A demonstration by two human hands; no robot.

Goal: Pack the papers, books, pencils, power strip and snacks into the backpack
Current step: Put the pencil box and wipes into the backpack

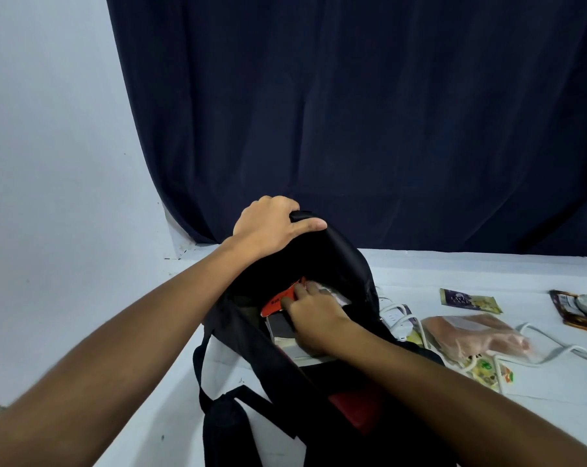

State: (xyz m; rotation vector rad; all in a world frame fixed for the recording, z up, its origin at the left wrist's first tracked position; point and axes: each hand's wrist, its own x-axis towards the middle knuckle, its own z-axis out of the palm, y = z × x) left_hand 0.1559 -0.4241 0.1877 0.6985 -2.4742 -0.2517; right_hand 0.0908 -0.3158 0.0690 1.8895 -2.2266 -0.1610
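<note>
A black backpack [346, 261] stands open on the white table. My left hand [271, 227] grips its top edge and holds the mouth open. My right hand [315, 315] reaches inside, its fingers resting on an orange-red pack [276, 303] that lies on a book [285, 338] and white papers [335, 296]. Just right of the bag lies the white power strip [394, 318], its cable [551, 335] trailing right. Snack packets lie further right: a clear bag of pale biscuits [477, 335], a yellow-green packet [487, 369], a purple sachet [470, 299] and a dark wrapper [578, 310].
The white table [170, 382] extends to the left of the bag. The backpack's black straps [224, 409] hang toward the front edge. A dark blue curtain [352, 112] hangs behind, and a pale wall [49, 163] is on the left.
</note>
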